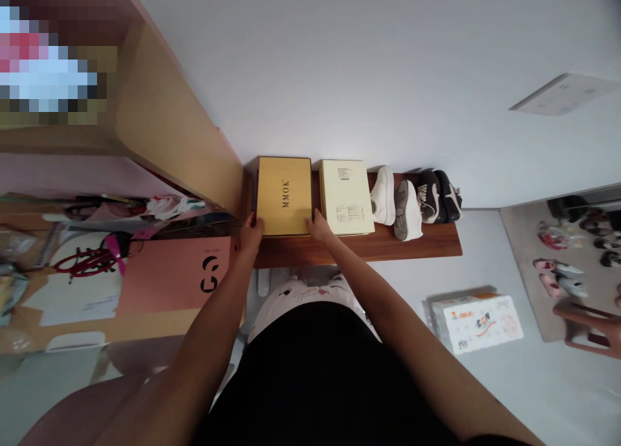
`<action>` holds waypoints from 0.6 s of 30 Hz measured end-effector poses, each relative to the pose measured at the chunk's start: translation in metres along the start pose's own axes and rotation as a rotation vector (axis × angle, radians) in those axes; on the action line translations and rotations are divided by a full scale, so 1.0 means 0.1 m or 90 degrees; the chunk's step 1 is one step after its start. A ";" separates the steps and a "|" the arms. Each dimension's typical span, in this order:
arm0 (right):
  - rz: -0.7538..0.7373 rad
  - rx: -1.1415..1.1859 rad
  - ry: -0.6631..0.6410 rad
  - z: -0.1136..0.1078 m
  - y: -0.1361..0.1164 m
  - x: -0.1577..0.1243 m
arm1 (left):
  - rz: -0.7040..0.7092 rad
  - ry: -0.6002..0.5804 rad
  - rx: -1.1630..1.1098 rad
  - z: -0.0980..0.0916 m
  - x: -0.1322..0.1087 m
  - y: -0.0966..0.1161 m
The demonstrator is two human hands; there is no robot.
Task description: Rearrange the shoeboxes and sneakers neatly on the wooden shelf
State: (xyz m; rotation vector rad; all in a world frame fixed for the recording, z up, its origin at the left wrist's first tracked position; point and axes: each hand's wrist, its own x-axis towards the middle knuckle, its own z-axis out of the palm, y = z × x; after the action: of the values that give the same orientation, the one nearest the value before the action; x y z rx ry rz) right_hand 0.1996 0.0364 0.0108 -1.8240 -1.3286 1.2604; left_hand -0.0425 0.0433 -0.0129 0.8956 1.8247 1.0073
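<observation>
Between my two hands is a gold shoebox (276, 197) marked "MMOK", at the left end of a brown wooden shelf (359, 250). My left hand (251, 231) grips its near left corner, and my right hand (318, 226) grips its near right corner. The fingers are partly hidden along the box's sides. A pale cream box (345, 197) with printed labels stands just to the right. Beyond it are a pair of white sneakers (384, 197), one showing its grey sole, and a pair of black shoes (431, 197).
A pink box (177, 274) lies on cluttered cardboard at the left, near red-framed items (80, 261). A wooden panel (184, 116) rises beside the shelf. On the floor at right are a tissue pack (480, 323), several shoes (565, 278) and a brown stool (589, 326).
</observation>
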 end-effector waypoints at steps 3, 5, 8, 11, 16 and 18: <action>-0.017 0.004 0.074 -0.33 0.04 -0.18 | 0.057 0.082 0.058 -0.03 -0.08 0.08; -0.037 0.017 0.132 -0.66 0.14 -0.30 | 0.102 0.101 0.048 0.05 -0.20 0.15; -0.013 -0.014 0.241 -1.21 0.36 -0.40 | 0.166 0.018 -0.012 0.37 -0.46 0.30; 0.051 -0.058 0.289 -1.64 0.58 -0.39 | 0.170 -0.126 -0.058 0.88 -0.72 0.46; 0.139 -0.064 0.220 -1.90 0.85 -0.25 | 0.002 -0.204 -0.030 1.68 -0.88 0.53; 0.171 -0.063 0.168 -1.88 0.91 -0.20 | -0.073 -0.183 -0.050 1.88 -0.85 0.48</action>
State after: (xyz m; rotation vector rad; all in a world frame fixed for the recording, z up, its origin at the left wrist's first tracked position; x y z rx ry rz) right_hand 0.4069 0.0024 0.0188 -2.2085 -1.0442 1.0501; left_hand 0.1686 0.0433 -0.0021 0.8311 1.5655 0.8268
